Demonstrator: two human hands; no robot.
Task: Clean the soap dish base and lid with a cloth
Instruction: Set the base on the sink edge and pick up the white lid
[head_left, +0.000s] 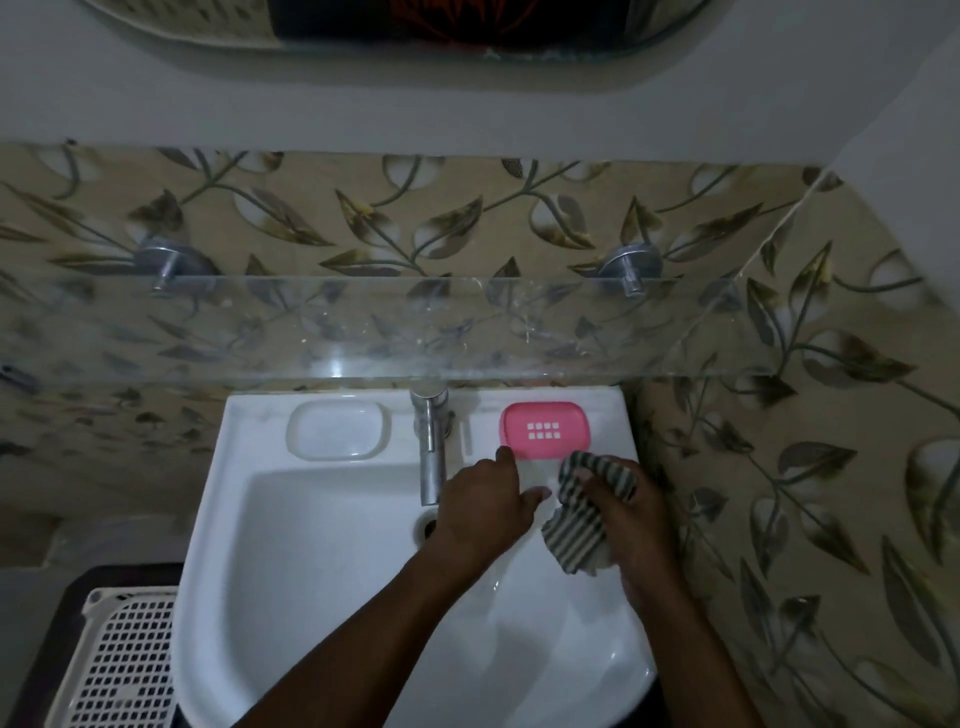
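Note:
The pink soap dish base (545, 430), with a grid of small holes, lies on the sink's back ledge to the right of the tap. A pale oval shape (337, 430) sits on the ledge to the left; whether it is the lid or a moulded recess is unclear. My left hand (480, 506) reaches over the basin, its forefinger at the base's front edge and its thumb spread. A faint greyish see-through patch shows between thumb and forefinger; I cannot tell what it is. My right hand (631, 525) grips a crumpled striped cloth (582, 512) just right of the left hand.
The white sink (291, 571) has a chrome tap (431, 447) at the middle and a drain hole under it. A glass shelf (395, 332) juts out above the ledge. A tiled wall stands close on the right. A white perforated basket (130, 660) is at the lower left.

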